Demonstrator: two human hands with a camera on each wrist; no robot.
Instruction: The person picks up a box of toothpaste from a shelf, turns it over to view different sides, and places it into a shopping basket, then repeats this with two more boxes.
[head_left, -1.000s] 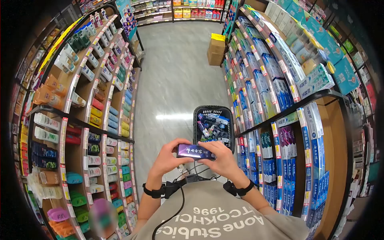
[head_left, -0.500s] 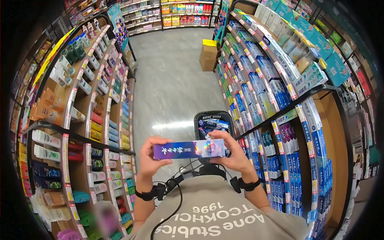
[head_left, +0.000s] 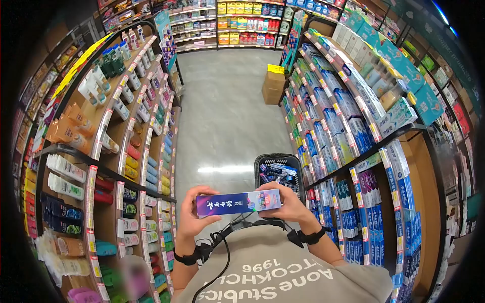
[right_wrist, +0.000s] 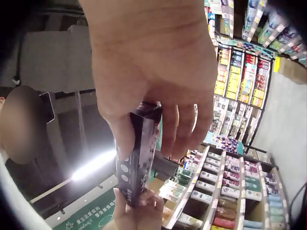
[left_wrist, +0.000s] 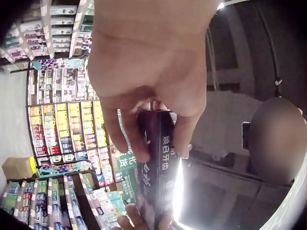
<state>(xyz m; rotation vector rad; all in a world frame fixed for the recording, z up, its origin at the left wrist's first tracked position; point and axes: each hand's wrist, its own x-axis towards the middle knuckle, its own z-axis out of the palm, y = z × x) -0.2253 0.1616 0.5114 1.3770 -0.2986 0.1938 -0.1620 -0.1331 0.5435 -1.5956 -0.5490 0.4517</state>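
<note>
Both hands hold a long purple and dark-blue toothpaste box [head_left: 238, 203] level in front of the chest, its printed long face up in the head view. My left hand [head_left: 191, 216] grips the purple end with thumb and fingers. At the other end my right hand [head_left: 291, 203] pinches the box likewise. In the left wrist view, the fingers straddle the dark box [left_wrist: 156, 167]. The right wrist view shows the right thumb on one side of the box [right_wrist: 139, 148] and fingers on the other.
Beyond the right hand, a black basket [head_left: 279, 157] holds several boxes. Shelves of toothpaste boxes [head_left: 336, 146] line the right side, bottles and tubes [head_left: 63, 177] the left. Grey floor [head_left: 217, 111] runs between them; a carton [head_left: 273, 88] stands ahead on the right. Cables hang at the chest.
The box has turned from a foreshortened pose to show its full long face. My hands have moved apart to its two ends. In the last half second, hands and box sit lower in view.
</note>
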